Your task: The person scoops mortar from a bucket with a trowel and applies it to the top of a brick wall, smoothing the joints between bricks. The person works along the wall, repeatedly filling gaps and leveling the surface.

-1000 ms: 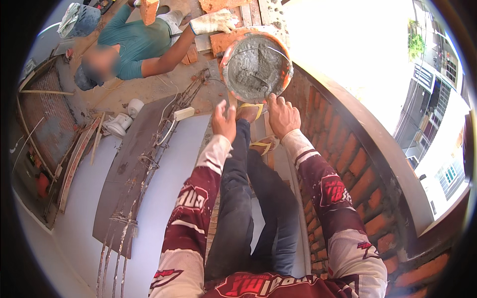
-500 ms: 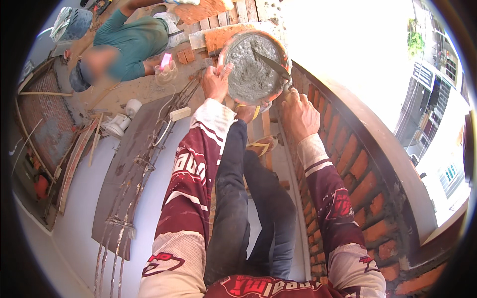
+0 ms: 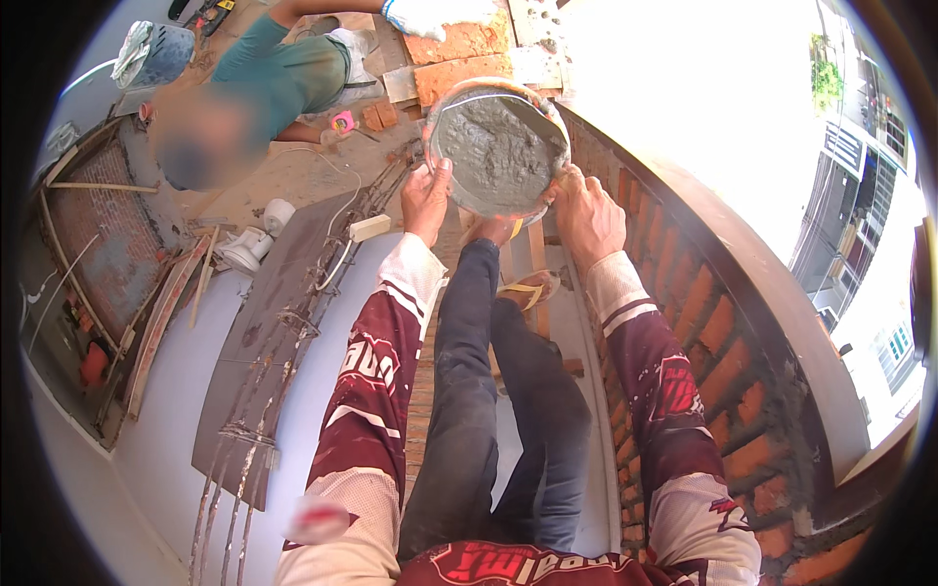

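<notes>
A round orange-rimmed mortar pan (image 3: 451,91) full of wet grey mortar (image 3: 498,146) is in front of me, above my feet. My left hand (image 3: 427,202) grips its near left rim, thumb up over the edge. My right hand (image 3: 589,213) is closed in a fist against the right rim. The trowel it held a moment ago does not show clearly; its handle is hidden by the fist and its blade cannot be told from the mortar.
On the left a co-worker in a green shirt (image 3: 313,73) reaches near a pink object (image 3: 343,122). Bricks (image 3: 459,78) lie beyond the pan. A raw brick wall (image 3: 703,332) runs along my right; steel bars (image 3: 239,439) and a dark board (image 3: 244,322) are on the left.
The trowel blade, which lay plainly over the mortar, no longer stands out. The pan shows slightly lower, and my left hand has shifted down with it. The co-worker's gloved hand has moved right.
</notes>
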A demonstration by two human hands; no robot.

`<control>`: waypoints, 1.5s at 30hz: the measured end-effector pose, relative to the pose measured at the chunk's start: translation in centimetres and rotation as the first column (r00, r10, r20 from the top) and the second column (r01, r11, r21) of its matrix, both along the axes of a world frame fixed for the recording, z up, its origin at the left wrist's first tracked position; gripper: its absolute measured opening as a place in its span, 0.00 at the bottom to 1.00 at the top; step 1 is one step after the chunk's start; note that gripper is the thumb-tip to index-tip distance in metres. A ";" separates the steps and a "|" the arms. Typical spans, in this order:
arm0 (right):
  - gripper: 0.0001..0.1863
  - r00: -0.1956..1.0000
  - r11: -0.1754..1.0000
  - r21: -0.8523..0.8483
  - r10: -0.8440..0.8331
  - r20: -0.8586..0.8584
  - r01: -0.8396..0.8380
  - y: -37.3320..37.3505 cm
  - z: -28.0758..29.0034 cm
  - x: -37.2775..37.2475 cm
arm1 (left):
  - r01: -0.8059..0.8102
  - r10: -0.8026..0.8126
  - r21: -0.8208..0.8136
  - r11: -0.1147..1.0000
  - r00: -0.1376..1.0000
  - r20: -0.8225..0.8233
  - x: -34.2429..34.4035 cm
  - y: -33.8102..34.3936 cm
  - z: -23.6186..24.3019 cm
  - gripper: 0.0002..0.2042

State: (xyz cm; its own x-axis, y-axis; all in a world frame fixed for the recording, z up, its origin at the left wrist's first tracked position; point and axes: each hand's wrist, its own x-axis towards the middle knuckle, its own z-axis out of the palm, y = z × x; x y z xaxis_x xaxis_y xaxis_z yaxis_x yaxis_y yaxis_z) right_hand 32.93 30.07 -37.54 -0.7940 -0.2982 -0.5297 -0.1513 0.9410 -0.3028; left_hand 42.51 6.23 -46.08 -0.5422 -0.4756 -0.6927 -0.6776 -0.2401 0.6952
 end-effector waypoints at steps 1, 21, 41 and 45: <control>0.18 0.999 0.999 -0.033 -0.010 -0.037 0.009 -0.1 -0.7 -0.1 | -0.041 0.040 0.089 0.995 0.999 0.017 -0.3 -0.2 0.4 0.30; 0.20 0.946 0.948 -0.045 0.309 -0.102 -0.314 0.6 -2.4 4.8 | -0.084 0.074 0.150 0.985 0.995 0.070 1.4 0.3 1.0 0.28; 0.17 0.833 0.926 -0.282 -0.059 0.550 0.252 -2.6 -5.1 3.6 | -0.073 0.084 -0.045 0.996 0.949 0.302 0.3 0.2 -0.8 0.36; 0.17 0.797 0.898 -0.290 -0.103 0.595 0.332 -1.5 -5.3 3.7 | -0.019 0.006 0.033 0.999 0.934 0.357 0.2 -0.4 -0.8 0.34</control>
State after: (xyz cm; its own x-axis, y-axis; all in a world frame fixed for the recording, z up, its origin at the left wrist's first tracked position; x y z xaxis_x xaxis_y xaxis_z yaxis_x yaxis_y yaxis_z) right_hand 36.62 28.52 -42.85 -0.4653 -0.4133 -0.7827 0.3443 0.7302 -0.5902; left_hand 42.73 5.86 -46.90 -0.2509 -0.4523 -0.8558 -0.8762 -0.2697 0.3995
